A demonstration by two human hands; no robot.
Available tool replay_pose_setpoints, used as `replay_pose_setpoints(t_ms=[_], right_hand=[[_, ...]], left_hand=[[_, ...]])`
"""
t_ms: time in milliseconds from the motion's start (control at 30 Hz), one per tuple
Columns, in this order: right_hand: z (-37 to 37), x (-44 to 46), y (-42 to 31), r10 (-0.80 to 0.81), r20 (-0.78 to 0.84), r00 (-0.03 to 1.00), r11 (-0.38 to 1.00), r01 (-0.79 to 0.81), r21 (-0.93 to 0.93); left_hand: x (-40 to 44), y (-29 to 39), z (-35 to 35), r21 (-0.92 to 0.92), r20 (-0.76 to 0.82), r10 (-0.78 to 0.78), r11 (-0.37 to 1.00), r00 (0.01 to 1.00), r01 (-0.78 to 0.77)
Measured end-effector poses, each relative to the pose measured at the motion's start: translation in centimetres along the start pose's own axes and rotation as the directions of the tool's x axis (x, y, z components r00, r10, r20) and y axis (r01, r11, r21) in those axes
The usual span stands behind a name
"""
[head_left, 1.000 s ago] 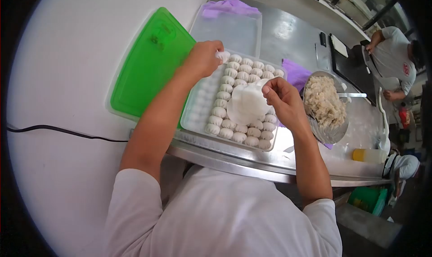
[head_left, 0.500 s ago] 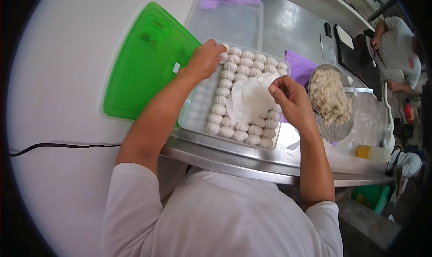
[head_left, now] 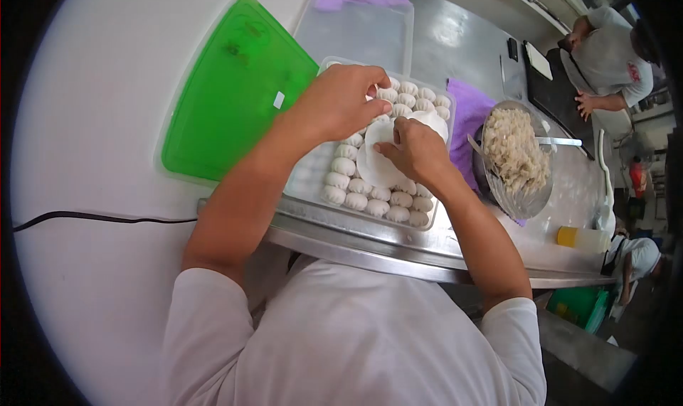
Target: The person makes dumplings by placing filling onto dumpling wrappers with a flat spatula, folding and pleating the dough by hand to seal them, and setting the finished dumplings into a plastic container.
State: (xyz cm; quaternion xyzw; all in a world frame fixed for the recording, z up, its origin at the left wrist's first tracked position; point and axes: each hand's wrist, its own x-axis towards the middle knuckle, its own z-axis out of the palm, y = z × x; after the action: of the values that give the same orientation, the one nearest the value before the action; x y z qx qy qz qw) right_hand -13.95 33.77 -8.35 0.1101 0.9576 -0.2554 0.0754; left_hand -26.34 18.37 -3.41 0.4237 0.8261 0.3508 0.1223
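Rows of white pleated dumplings (head_left: 376, 207) fill much of a clear plastic tray (head_left: 321, 205). Several thin round white wrappers (head_left: 377, 166) lie on top of them. My left hand (head_left: 348, 99) hovers over the tray's upper part, thumb and fingers apart, nothing visible between them. Over the wrappers is my right hand (head_left: 416, 146), its thumb and index finger apart at the wrappers' upper left, with no object seen between them.
A bowl of pale filling (head_left: 518, 150) with a spatula stands right of the tray on a purple cloth (head_left: 467, 118). Left is a green lid (head_left: 235, 93). A yellow-tipped bottle (head_left: 582, 239) lies near the edge. Co-workers (head_left: 613, 57) are at the far right.
My left hand has let go of a dumpling at the tray's top left and moved right and down. My right hand has moved left from the wrappers' right edge.
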Motion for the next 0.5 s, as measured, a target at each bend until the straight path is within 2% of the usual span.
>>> replay_pose_setpoints(t_ms=[133,200,267,333,367,400,433,467,500], right_hand=[[1.3,0.7,0.6,0.013,-0.039,0.999,0.999,-0.014,-0.04],[1.3,0.2,0.5,0.003,-0.075,0.997,1.0,-0.005,-0.028],[0.9,0.0,0.8,-0.006,-0.113,0.994,1.0,0.004,-0.016],[0.1,-0.1,2.1,0.078,-0.116,0.99,0.986,-0.06,0.156],[-0.3,-0.2,2.7,0.078,-0.118,0.99,0.987,-0.061,0.146],[-0.7,-0.4,3.3,0.151,-0.068,0.986,0.921,-0.115,0.372],[-0.8,-0.6,3.9,0.214,-0.004,0.977,0.799,-0.173,0.577],[-0.7,-0.6,4.5,0.203,0.025,0.979,0.715,-0.165,0.679],[-0.6,-0.6,4.9,0.208,0.021,0.978,0.715,-0.167,0.679]], left_hand=[[-0.7,-0.9,-0.6,-0.116,0.004,-0.105,0.988,0.994,0.104],[-0.8,-2.4,-0.5,-0.155,-0.057,-0.166,0.976,0.984,0.156],[-0.7,-3.0,-0.5,-0.167,-0.075,-0.152,0.976,0.986,0.138],[-0.8,-3.3,-0.6,-0.178,-0.092,-0.139,0.977,0.986,0.121],[-0.8,-3.4,-0.7,-0.188,-0.096,-0.148,0.974,0.984,0.128],[-0.8,-3.3,-0.8,-0.199,-0.099,-0.159,0.97,0.982,0.137],[-0.8,-3.2,-0.8,-0.206,-0.098,-0.157,0.969,0.983,0.134],[-0.9,-2.9,-0.8,-0.2,-0.086,-0.16,0.97,0.983,0.14],[-0.9,-2.7,-0.7,-0.193,-0.075,-0.16,0.971,0.984,0.143]])
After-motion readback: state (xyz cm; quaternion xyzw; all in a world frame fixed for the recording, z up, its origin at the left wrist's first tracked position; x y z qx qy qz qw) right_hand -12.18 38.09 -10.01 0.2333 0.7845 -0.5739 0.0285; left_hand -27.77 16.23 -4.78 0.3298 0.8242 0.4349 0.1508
